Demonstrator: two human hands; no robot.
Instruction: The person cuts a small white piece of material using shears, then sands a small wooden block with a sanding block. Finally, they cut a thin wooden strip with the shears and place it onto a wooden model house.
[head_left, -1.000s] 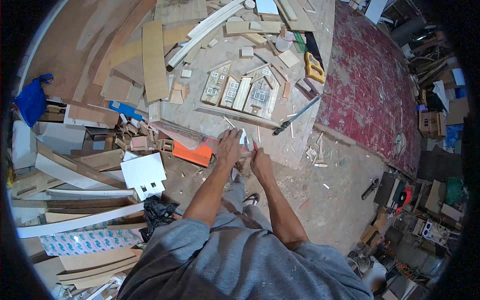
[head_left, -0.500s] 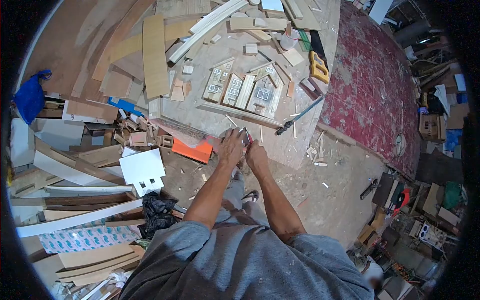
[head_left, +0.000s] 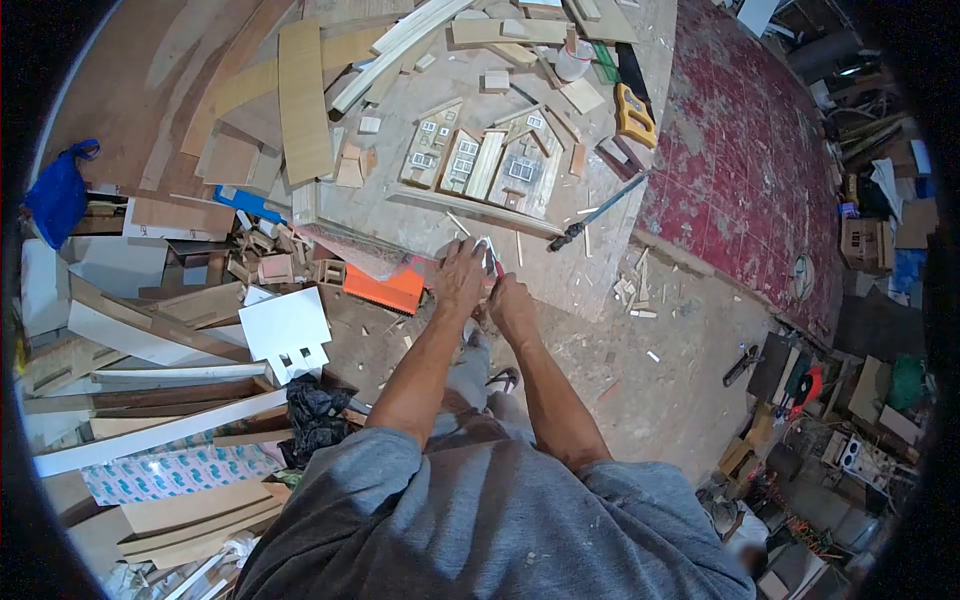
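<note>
At the table's near edge my two hands are close together. My right hand [head_left: 513, 304] is closed around a small red tool [head_left: 498, 268]. My left hand [head_left: 461, 278] is beside it, fingers bent over a small white piece [head_left: 485, 248] whose shape is partly hidden. A little beyond them lies a wooden model house front [head_left: 475, 165] with small white windows, and a long wooden strip [head_left: 470, 208] runs along its base. A thin stick [head_left: 457, 224] lies just ahead of my left hand.
A blue bar clamp [head_left: 605, 212] and a yellow-handled saw [head_left: 635, 115] lie right of the model. Planks [head_left: 305, 100] are at the back left, an orange box [head_left: 383, 288] left of my hands. Wood scraps [head_left: 636, 290] litter the floor.
The view has shifted slightly, so the model and table sit a little higher and further left. My hands remain together at the table edge, holding the same things.
</note>
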